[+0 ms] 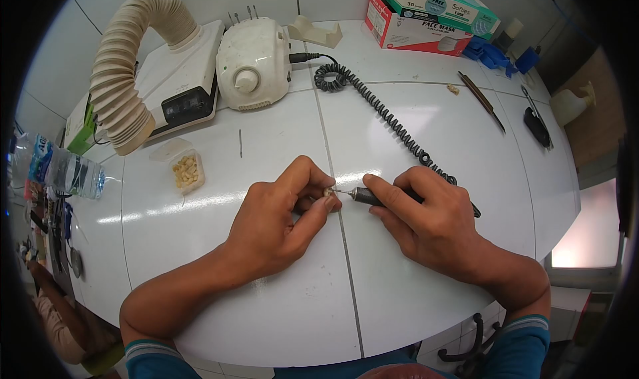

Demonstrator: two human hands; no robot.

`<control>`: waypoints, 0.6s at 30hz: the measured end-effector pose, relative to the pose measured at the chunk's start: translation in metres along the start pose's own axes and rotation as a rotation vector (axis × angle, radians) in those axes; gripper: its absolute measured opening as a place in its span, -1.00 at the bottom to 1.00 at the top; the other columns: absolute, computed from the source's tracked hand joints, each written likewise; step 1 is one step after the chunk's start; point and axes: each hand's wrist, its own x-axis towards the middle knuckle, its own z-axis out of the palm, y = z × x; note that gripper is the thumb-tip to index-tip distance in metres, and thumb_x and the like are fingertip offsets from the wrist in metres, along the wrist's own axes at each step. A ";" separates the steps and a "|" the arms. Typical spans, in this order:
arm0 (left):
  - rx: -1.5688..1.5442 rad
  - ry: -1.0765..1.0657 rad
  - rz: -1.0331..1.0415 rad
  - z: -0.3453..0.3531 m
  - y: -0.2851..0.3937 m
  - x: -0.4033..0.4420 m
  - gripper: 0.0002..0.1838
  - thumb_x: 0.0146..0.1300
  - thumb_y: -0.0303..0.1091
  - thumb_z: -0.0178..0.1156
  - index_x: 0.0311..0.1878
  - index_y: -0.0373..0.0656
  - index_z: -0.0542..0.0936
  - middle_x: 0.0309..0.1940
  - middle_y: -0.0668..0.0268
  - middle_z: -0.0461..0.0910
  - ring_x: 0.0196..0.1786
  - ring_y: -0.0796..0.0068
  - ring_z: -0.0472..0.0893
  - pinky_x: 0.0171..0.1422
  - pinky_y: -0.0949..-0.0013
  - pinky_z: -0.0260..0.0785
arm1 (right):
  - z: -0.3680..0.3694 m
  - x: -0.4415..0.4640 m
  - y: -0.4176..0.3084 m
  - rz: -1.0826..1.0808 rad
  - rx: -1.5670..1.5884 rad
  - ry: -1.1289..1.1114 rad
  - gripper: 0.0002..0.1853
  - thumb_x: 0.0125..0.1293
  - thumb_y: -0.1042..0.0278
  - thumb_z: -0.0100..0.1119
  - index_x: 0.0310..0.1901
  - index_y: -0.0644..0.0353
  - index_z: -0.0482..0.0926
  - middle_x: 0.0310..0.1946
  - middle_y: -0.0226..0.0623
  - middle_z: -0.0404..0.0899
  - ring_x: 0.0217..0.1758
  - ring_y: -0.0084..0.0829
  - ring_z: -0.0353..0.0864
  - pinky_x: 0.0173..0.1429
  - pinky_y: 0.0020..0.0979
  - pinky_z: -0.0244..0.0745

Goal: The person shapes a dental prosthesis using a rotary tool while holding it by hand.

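Cream piece point(328, 192) sits pinched between the left fingers point(314, 170).

Tiny pale piece point(328, 192) at handpiece point(365, 196) tip

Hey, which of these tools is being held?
The dark drill pen in the right hand; the brown tool and black-handled tool lie on the table.

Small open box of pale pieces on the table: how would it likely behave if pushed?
The box would probably slide readily, since the table looks smooth and glossy. Its pale pieces might shift or spill, as the lid lies open.
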 end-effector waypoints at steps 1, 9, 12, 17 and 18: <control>0.006 -0.002 -0.001 0.000 0.000 0.000 -0.83 0.72 -0.53 0.30 0.18 -0.40 0.56 -0.04 0.01 0.91 0.14 0.30 0.94 0.24 0.31 0.76 | 0.000 0.000 0.000 0.000 0.002 -0.002 -0.53 0.37 0.32 0.72 0.29 0.11 0.87 -0.26 -0.39 0.55 -0.32 -0.47 0.60 -0.43 -0.36 0.46; 0.032 0.007 0.087 0.001 -0.006 -0.001 -0.84 0.70 -0.51 0.25 0.19 -0.34 0.53 -0.04 -0.05 0.92 0.05 0.10 0.98 0.01 0.25 0.81 | -0.001 -0.001 0.001 -0.014 0.005 -0.011 -0.54 0.38 0.32 0.72 0.29 0.13 0.87 -0.26 -0.37 0.54 -0.34 -0.47 0.57 -0.44 -0.36 0.43; 0.022 0.009 0.097 0.002 -0.008 -0.001 -0.84 0.70 -0.52 0.25 0.20 -0.34 0.53 -0.04 -0.05 0.92 0.07 0.09 0.98 0.03 0.25 0.82 | -0.001 -0.001 0.001 -0.012 0.004 -0.011 -0.54 0.39 0.32 0.71 0.30 0.13 0.86 -0.26 -0.38 0.54 -0.33 -0.47 0.58 -0.44 -0.36 0.44; 0.014 0.007 0.096 0.001 -0.007 0.000 -0.83 0.70 -0.53 0.23 0.21 -0.34 0.53 -0.04 -0.05 0.91 0.10 0.09 0.97 0.10 0.24 0.82 | 0.000 -0.001 -0.001 0.003 -0.004 -0.003 -0.54 0.39 0.32 0.71 0.30 0.12 0.86 -0.26 -0.40 0.54 -0.32 -0.47 0.60 -0.43 -0.35 0.47; 0.012 0.006 0.090 0.001 -0.007 0.000 -0.83 0.70 -0.53 0.23 0.21 -0.34 0.53 -0.04 -0.05 0.91 0.11 0.09 0.97 0.11 0.24 0.82 | 0.000 -0.001 -0.001 0.002 -0.005 0.001 -0.53 0.39 0.32 0.71 0.30 0.11 0.86 -0.26 -0.40 0.54 -0.32 -0.47 0.61 -0.43 -0.35 0.47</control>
